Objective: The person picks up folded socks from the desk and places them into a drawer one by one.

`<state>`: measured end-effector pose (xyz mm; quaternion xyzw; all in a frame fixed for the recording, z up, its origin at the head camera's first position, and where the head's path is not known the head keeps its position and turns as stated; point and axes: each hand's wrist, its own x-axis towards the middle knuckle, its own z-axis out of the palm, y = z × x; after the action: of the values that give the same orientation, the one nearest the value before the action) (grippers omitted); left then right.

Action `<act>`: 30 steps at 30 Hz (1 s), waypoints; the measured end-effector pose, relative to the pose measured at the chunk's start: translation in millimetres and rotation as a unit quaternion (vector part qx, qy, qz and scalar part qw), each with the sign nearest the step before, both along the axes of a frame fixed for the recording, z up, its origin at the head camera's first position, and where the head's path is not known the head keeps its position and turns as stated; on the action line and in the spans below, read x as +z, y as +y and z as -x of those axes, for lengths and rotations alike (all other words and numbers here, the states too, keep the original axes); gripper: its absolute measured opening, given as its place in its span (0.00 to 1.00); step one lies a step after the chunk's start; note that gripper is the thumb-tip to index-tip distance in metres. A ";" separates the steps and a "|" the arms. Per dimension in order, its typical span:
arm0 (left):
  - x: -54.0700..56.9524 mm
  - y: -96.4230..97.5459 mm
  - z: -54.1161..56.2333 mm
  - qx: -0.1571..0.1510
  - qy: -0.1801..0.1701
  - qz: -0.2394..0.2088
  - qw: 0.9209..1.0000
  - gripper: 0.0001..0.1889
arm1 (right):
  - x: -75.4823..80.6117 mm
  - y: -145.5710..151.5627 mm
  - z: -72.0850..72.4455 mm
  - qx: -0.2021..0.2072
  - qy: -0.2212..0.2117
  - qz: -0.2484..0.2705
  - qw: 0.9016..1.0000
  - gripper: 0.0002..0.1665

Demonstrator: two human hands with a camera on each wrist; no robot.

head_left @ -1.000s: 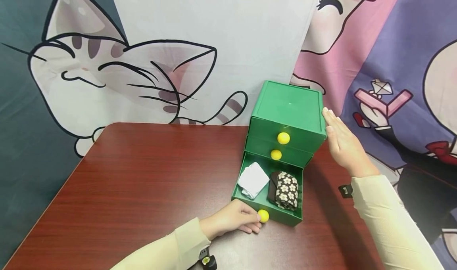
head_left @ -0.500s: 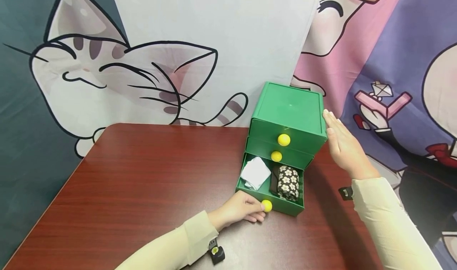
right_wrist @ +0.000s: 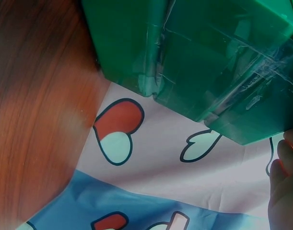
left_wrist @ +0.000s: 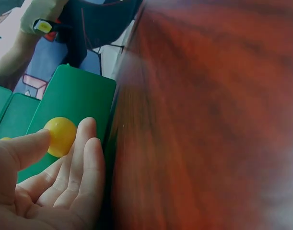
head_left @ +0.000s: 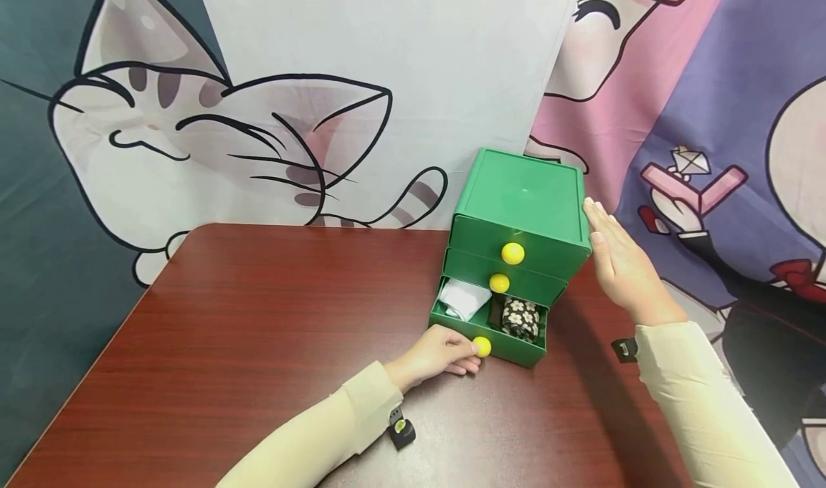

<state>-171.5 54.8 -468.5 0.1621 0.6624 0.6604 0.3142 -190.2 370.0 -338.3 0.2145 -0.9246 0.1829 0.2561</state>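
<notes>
A green three-drawer box (head_left: 523,190) stands at the back right of the table. Its bottom drawer (head_left: 510,350) is partly pulled out. Inside lie a folded white cloth (head_left: 463,299) and a rolled dark cloth with white flowers (head_left: 520,319). My left hand (head_left: 442,352) pinches the yellow ball knob (left_wrist: 62,136) of that drawer between thumb and fingers. Against the box's right side rests my right hand (head_left: 622,262), its fingers straight. Only some fingers of the right hand show at the edge of the right wrist view.
The upper two drawers are pushed in, each with a yellow knob (head_left: 513,253). The reddish-brown table (head_left: 258,345) reaches left and forward. Behind it hangs a printed cloth (head_left: 361,44) with cartoon figures, close to the box's back.
My left hand has moved away from me with the knob, and the bottom drawer has slid further into the box, covering part of the cloths. The right hand has stayed in place.
</notes>
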 end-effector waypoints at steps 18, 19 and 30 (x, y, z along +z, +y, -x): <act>1.8 29.0 27.6 0.071 0.028 0.000 0.997 0.13 | -0.8 -0.2 1.3 -0.003 0.004 -0.001 1.000 0.30; 1.2 30.3 29.1 0.074 0.028 -0.003 0.997 0.13 | -1.0 -0.2 1.3 -0.002 0.003 0.000 1.000 0.30; -2.2 41.0 42.4 0.093 0.005 -0.013 0.996 0.14 | -0.8 0.2 1.3 -0.001 0.000 0.006 1.000 0.30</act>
<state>-214.0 95.8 -470.7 0.1074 0.6674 0.6946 0.2462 -191.5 370.2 -339.0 0.2120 -0.9237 0.1880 0.2579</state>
